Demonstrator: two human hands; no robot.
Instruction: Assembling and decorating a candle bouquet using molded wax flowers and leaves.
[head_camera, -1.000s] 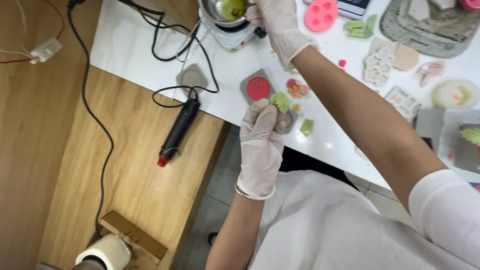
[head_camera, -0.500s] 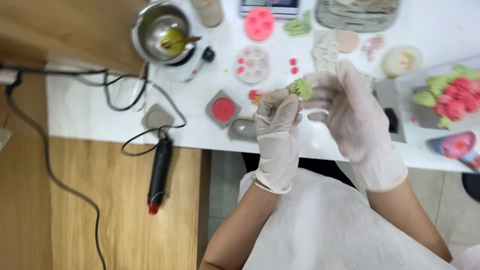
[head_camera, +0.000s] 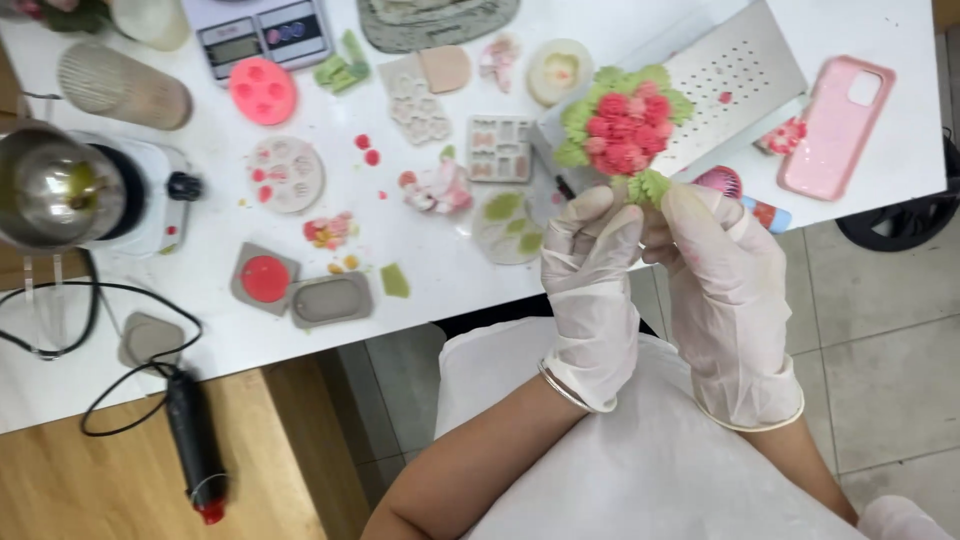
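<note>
Both my hands wear white gloves and meet over the table's near edge. My left hand (head_camera: 592, 262) and my right hand (head_camera: 722, 268) pinch the underside of a round cluster of red wax roses with green leaves (head_camera: 622, 126), held up between them. A small green leaf piece (head_camera: 648, 186) sits at my fingertips under the cluster. A perforated metal tray (head_camera: 735, 82) lies just behind it.
On the white table (head_camera: 200, 290) lie silicone moulds, one pink mould (head_camera: 262, 90), a red-filled grey mould (head_camera: 265, 278), a digital scale (head_camera: 262, 30), a metal pot (head_camera: 50, 192) on a hotplate, and a pink phone (head_camera: 838, 122). A black tool with cable (head_camera: 192, 440) rests on wood.
The view has swung right along the table. My hands moved from holding a small green piece to holding the red flower cluster, with the leaf piece against its underside.
</note>
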